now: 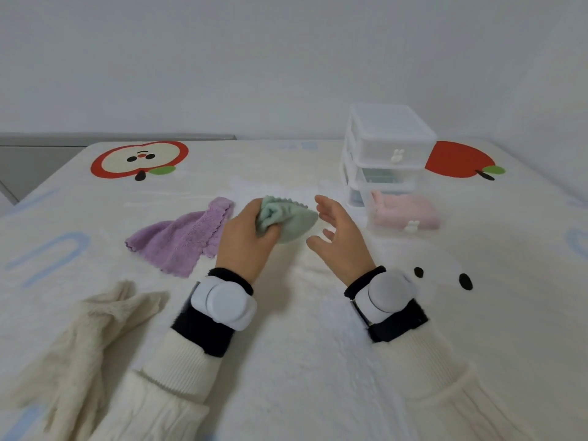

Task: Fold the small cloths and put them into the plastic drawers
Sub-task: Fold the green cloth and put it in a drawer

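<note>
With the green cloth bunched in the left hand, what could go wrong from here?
1. The green cloth is gripped only by the left hand, right hand open beside it; its fold may slip apart.
2. The pulled-out bottom drawer already holds a pink cloth, so it could get crowded.

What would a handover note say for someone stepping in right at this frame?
Left hand grips the folded green cloth; right hand is open beside it, empty.
Plastic drawers: bottom one pulled out with the pink cloth inside, top one shut.
Done: pink stored, green folded.
Left: store green, then fold and store the purple cloth and cream cloth, both loose on the bed.
</note>
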Tool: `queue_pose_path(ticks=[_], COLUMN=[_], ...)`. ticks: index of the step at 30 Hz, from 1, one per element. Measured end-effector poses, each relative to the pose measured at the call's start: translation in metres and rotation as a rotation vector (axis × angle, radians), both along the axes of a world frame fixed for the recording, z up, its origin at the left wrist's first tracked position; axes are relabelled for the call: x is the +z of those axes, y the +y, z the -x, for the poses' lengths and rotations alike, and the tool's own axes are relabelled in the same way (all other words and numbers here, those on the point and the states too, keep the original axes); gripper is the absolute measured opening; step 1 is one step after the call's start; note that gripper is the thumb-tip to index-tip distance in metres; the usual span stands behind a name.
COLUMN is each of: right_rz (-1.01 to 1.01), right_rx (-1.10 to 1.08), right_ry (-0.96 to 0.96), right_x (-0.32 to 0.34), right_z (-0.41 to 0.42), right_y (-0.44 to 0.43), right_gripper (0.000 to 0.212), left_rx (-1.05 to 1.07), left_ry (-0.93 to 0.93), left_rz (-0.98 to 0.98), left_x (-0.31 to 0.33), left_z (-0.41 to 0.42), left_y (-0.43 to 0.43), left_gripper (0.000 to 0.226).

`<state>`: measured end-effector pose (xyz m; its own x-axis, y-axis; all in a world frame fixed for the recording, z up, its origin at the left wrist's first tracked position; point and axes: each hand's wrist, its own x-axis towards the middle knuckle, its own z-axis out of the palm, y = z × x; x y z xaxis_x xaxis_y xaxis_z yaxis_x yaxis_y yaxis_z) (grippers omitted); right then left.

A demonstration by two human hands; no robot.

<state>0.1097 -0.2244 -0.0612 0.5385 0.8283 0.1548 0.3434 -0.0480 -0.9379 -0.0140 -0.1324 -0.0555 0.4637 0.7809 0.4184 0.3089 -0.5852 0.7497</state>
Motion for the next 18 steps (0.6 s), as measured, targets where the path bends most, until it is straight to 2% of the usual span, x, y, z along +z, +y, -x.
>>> queue_pose_path(ticks=[3,6,8,13,16,18], right_rz=[-0.047,-0.117,-0.178,-0.367,-0.409,-0.426], right_rx=[0.015,-0.008,-0.036,-0.092,-0.153,-0.186], right_ry=[0.179,0.331,0.309,0.114,-0.013,-0.058], right_x=[0.003,0.014,0.022,0.05,0.063,0.066], right_z=[0.0,-0.001,-0.003,-0.022,-0.045,-0.058], right_y=[0.003,0.001,0.0,-0.017,-0.032,-0.037], right_gripper=[0.067,0.057,0.051,0.034,0.031,0.03], left_rx=[-0.135,-0.25,-0.263,-0.224,-0.204,-0.198], left_ry=[-0.202,-0.332,-0.334,-0.317,-0.29,-0.295], left_rz=[0.301,0.532,0.539,0.474,0.408,0.389], left_x=[0.006,0.02,0.026,0.042,0.053,0.057], left_z=[-0.001,-0.003,-0.005,-0.025,-0.048,-0.06], left_y=[0.004,-0.002,-0.004,-0.015,-0.024,-0.027], left_gripper=[0.021,0.015,0.016,0.017,0.05,0.056])
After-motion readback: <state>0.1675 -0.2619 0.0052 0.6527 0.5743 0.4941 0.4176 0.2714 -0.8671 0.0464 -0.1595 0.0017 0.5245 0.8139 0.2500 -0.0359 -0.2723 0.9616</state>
